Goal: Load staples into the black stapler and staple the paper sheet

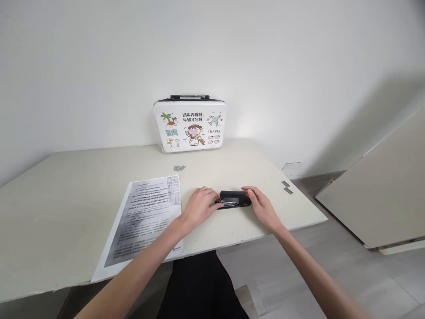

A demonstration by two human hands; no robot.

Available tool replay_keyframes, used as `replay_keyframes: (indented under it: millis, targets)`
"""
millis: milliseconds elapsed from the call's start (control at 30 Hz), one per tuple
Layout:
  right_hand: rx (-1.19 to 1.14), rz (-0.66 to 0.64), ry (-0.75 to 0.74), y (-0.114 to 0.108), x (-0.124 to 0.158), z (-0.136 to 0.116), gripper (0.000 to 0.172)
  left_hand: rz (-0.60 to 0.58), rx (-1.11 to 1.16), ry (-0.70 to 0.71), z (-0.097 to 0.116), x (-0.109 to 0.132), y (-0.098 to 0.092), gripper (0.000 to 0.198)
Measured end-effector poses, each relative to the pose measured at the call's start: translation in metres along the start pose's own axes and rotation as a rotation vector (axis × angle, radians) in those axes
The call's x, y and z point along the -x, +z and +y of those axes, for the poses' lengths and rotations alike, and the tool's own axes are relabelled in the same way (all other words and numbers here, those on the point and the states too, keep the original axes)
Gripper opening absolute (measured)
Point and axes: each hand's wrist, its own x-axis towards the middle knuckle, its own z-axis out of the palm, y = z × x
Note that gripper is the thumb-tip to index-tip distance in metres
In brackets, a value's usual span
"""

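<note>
A black stapler (235, 199) lies on the table near its front edge, between my two hands. Fingers and thumb of my left hand (201, 205) close on the stapler's left end, where some shiny metal shows. At the other end, by a small orange part, my right hand (260, 204) grips the stapler with thumb and fingers. A printed sheet of paper (146, 217) lies to the left, partly beneath my left forearm. Beyond my left hand are several grey staple strips (179, 168).
A white travel-print case (191, 126) with a black handle stands upright against the wall at the back of the pale table (73, 190). More staple strips (287, 190) lie by the table's right edge. A pale board (378, 186) stands on the floor at right.
</note>
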Motion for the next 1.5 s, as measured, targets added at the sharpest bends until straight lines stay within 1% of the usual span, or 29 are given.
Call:
replay_keyframes:
  millis: [67, 167, 267, 333, 400, 500, 567, 633, 733, 800, 867, 1000, 1067, 1133, 1200, 1267, 1367, 1433, 1500]
  targets:
    - [-0.007, -0.005, 0.009, 0.000, 0.001, -0.001, 0.050, 0.012, -0.020, -0.002, -0.001, 0.007, -0.004, 0.020]
    - [-0.014, -0.006, 0.006, -0.001, 0.002, -0.003, 0.049, 0.010, -0.055, -0.004, -0.010, 0.023, -0.018, 0.027]
    - [-0.008, -0.011, 0.021, -0.002, 0.003, -0.003, 0.048, -0.066, -0.049, 0.016, -0.027, 0.034, -0.040, 0.033]
    - [-0.004, -0.011, 0.040, -0.002, 0.003, -0.004, 0.047, -0.069, -0.057, -0.019, -0.043, 0.033, -0.055, 0.037]
    - [-0.007, -0.006, 0.052, -0.001, 0.004, -0.005, 0.046, 0.002, -0.131, -0.114, -0.063, 0.021, -0.066, 0.035]
    - [-0.013, -0.007, 0.053, -0.001, 0.005, -0.007, 0.046, 0.113, -0.305, -0.281, -0.095, -0.011, -0.073, 0.025]
    - [-0.006, -0.007, 0.052, 0.000, 0.005, -0.008, 0.046, 0.143, -0.361, -0.345, -0.114, -0.035, -0.071, 0.024]
    - [0.004, -0.001, 0.053, 0.000, 0.005, -0.008, 0.046, 0.149, -0.375, -0.373, -0.128, -0.055, -0.067, 0.022]
    - [0.007, 0.004, 0.050, 0.000, 0.004, -0.008, 0.046, 0.143, -0.378, -0.387, -0.137, -0.073, -0.058, 0.017]
    - [-0.002, 0.006, 0.053, 0.000, 0.003, -0.009, 0.046, 0.142, -0.365, -0.379, -0.136, -0.077, -0.053, 0.018]
    - [-0.012, 0.007, 0.064, -0.001, 0.003, -0.010, 0.045, 0.140, -0.334, -0.355, -0.130, -0.078, -0.050, 0.021]
    - [-0.009, 0.006, 0.080, -0.002, 0.003, -0.013, 0.043, 0.114, -0.218, -0.287, -0.105, -0.070, -0.047, 0.025]
    - [-0.011, 0.010, 0.082, -0.002, 0.003, -0.014, 0.042, 0.098, -0.120, -0.251, -0.089, -0.060, -0.046, 0.027]
    - [-0.013, 0.015, 0.085, -0.002, 0.004, -0.014, 0.042, 0.088, 0.041, -0.227, -0.071, -0.046, -0.046, 0.031]
    - [-0.009, 0.018, 0.087, -0.002, 0.005, -0.014, 0.043, 0.070, 0.217, -0.228, -0.056, -0.031, -0.046, 0.036]
    - [-0.007, 0.020, 0.085, -0.002, 0.005, -0.014, 0.043, 0.029, 0.308, -0.251, -0.044, -0.016, -0.047, 0.038]
    - [-0.009, 0.020, 0.079, -0.002, 0.004, -0.014, 0.044, -0.016, 0.289, -0.257, -0.032, 0.001, -0.045, 0.039]
    - [-0.014, 0.021, 0.081, -0.002, 0.004, -0.014, 0.044, -0.003, 0.232, -0.212, -0.026, 0.009, -0.041, 0.038]
    - [-0.022, 0.019, 0.085, -0.002, 0.003, -0.015, 0.044, 0.014, 0.177, -0.136, -0.021, 0.015, -0.036, 0.038]
